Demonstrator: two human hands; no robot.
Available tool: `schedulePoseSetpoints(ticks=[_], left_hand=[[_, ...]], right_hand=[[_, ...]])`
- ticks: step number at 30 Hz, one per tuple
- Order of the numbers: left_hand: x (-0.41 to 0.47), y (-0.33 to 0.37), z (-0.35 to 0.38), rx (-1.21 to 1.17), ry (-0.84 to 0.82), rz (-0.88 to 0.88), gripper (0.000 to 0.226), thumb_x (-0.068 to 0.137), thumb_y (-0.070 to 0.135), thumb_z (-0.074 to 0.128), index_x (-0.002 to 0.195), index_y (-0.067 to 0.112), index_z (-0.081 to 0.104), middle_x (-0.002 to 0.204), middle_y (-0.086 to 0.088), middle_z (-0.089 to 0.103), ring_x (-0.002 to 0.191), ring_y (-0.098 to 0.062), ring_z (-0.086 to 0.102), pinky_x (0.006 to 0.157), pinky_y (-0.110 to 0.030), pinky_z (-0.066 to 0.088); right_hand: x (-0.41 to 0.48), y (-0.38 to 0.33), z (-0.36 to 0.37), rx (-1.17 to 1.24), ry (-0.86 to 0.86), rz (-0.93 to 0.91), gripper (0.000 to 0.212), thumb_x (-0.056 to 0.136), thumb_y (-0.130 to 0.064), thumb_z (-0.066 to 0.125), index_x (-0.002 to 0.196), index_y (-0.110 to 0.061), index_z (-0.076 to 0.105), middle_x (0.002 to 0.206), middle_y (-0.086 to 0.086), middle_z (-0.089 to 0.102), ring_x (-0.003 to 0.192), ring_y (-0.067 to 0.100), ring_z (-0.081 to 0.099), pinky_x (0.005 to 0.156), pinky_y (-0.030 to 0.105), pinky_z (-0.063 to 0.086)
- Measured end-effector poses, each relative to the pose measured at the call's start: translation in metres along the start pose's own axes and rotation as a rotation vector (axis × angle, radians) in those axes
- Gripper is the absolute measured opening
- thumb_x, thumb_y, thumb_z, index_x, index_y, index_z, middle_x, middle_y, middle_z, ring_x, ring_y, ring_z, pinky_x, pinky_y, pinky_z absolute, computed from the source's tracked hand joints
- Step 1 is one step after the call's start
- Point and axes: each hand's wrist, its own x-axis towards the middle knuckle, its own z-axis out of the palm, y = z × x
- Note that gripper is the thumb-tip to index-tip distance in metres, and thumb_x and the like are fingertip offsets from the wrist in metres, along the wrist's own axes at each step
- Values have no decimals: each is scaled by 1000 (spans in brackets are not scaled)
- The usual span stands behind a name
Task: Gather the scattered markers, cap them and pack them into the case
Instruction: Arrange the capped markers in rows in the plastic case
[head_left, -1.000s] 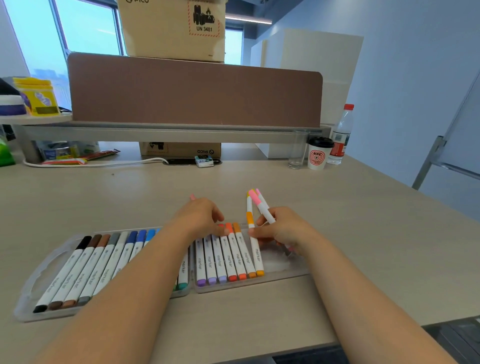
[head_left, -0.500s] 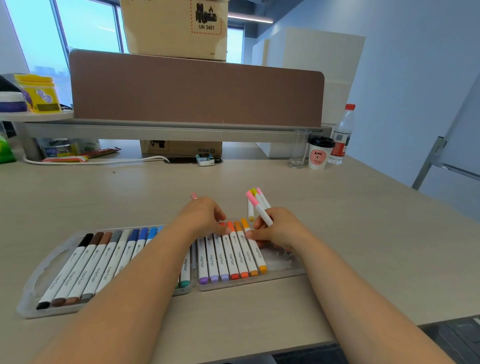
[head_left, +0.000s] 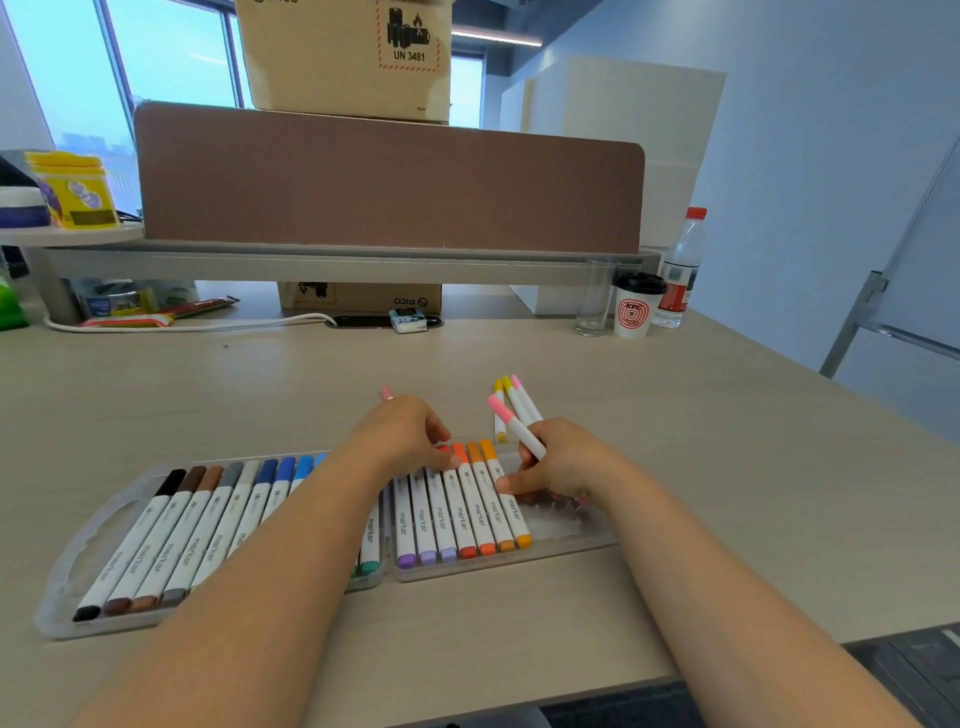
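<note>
The clear case (head_left: 78, 561) lies open along the desk's (head_left: 727, 467) near edge, with capped markers (head_left: 467, 509) lined up in both halves. The left hand (head_left: 400, 436) curls over the caps at the case's middle, a pink tip (head_left: 387, 392) showing past its knuckles; I cannot tell whether it grips anything. The right hand (head_left: 561, 460) clasps 4 loose pink and yellow markers (head_left: 514, 423) over the right half, a fingertip touching the end orange marker.
</note>
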Motion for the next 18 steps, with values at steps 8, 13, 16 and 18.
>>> schedulePoseSetpoints(ticks=[8,13,16,18], left_hand=[[0,-2,1,-4,15,16,44,83,29,68,124,16,58,128,-4,56,111,-16,54,93,-25,40],[1,-4,1,-30,48,21,33,85,32,64,115,18,62,114,0,62,88,-9,56,89,-25,45],[1,-5,2,-43,101,25,25,87,29,62,110,19,65,114,-3,64,88,-10,62,89,-28,50],[2,-7,3,-37,118,23,23,88,28,62,109,20,66,114,-3,65,91,-10,63,86,-27,50]], right_hand=[[-2,-3,-3,21,5,17,30,74,-22,78,75,-16,48,73,3,62,63,15,60,56,25,49],[23,-8,-16,87,253,29,17,85,-18,66,72,-13,57,66,4,63,56,12,55,52,21,42],[47,-10,-14,-43,358,5,7,81,-14,65,75,-13,62,78,8,65,71,20,59,64,27,46],[59,-11,-8,-95,382,-10,4,78,-14,68,80,-12,65,81,6,63,74,20,58,59,24,44]])
